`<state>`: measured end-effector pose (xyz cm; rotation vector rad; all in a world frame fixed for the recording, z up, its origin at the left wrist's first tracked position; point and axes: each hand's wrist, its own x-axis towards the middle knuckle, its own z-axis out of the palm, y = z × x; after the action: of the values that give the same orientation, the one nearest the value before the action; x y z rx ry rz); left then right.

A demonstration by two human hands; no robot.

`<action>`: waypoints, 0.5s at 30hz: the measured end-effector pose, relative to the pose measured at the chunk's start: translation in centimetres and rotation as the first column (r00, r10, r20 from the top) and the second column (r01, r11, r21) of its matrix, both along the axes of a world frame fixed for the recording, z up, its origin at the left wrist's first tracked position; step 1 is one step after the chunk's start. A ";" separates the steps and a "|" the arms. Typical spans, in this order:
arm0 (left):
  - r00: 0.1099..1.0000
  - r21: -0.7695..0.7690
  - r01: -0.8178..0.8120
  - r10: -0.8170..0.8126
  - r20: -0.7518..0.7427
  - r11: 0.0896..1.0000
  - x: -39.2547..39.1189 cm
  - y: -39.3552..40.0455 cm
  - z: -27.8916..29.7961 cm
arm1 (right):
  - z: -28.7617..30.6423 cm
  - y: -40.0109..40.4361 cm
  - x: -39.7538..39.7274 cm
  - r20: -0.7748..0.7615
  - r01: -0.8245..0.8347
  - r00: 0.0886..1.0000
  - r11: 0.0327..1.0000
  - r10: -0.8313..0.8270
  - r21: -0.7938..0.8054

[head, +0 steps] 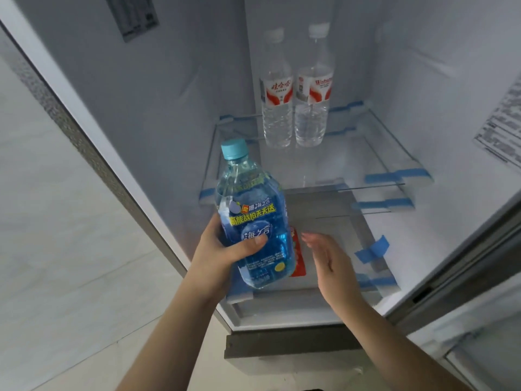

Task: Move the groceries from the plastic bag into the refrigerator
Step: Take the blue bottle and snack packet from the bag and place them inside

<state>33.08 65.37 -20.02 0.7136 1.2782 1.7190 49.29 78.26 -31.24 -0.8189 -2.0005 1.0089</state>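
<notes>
My left hand (218, 253) grips a blue drink bottle (252, 210) with a light blue cap around its lower half, holding it nearly upright in front of the open refrigerator (158, 108). My right hand (328, 259) is held open just right of the bottle, fingers straight, not touching it. Two clear water bottles (294, 91) with red-and-white labels stand side by side at the back of the glass shelf (366, 165). A red packet (297, 256) lies on the lower shelf, mostly hidden behind the blue bottle. The plastic bag is out of view.
Blue tape strips (372, 249) hold the shelves and the lower drawer cover in place. The refrigerator door (479, 292) stands open at the right. Pale floor tiles (56, 249) lie to the left.
</notes>
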 end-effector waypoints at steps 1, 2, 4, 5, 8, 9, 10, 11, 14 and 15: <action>1.000 0.010 0.012 -0.011 -0.008 1.000 0.1 0.6 0.3 | 1.2 -0.3 0.4 -0.064 -0.031 0.997 1.000 0.031 -0.002; 1.000 0.015 0.020 -0.019 -0.023 1.000 0.3 1.2 0.6 | 2.6 -0.6 0.7 -0.118 -0.073 0.990 0.997 0.072 -0.008; 0.998 0.029 0.027 -0.025 -0.059 0.999 0.6 2.5 1.2 | 5.1 -1.0 1.0 -0.173 -0.163 0.972 0.987 0.159 -0.007; 0.997 0.038 0.032 -0.029 -0.076 0.999 0.7 3.2 1.5 | 6.0 -1.0 1.0 -0.172 -0.186 0.968 0.983 0.182 -0.002; 0.989 0.052 0.058 -0.050 -0.136 0.997 1.0 5.3 2.6 | 7.5 -0.3 1.0 -0.148 -0.139 0.978 0.989 0.146 0.051; 0.986 0.055 0.067 -0.058 -0.154 0.996 1.1 5.9 3.0 | 7.7 0.1 0.9 -0.154 -0.117 0.980 0.991 0.127 0.070; 0.983 0.057 0.076 -0.066 -0.169 0.995 1.1 6.6 3.4 | 8.0 0.6 0.9 -0.161 -0.101 0.981 0.992 0.112 0.073; 0.980 0.059 0.084 -0.071 -0.186 0.995 1.1 7.2 3.7 | 8.2 1.0 0.9 -0.163 -0.081 0.982 0.994 0.093 0.074; 0.972 0.076 0.081 -0.062 -0.226 0.994 1.0 8.7 4.9 | 9.4 2.1 0.7 -0.146 -0.012 0.989 0.995 0.026 0.096; 0.972 0.086 0.077 -0.056 -0.229 0.993 0.9 9.2 5.3 | 9.8 2.4 0.6 -0.132 0.003 0.991 0.995 0.010 0.101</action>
<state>34.02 74.62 -14.76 1.0215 1.3161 1.6881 49.89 80.69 -21.40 -0.6767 -1.9229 0.9319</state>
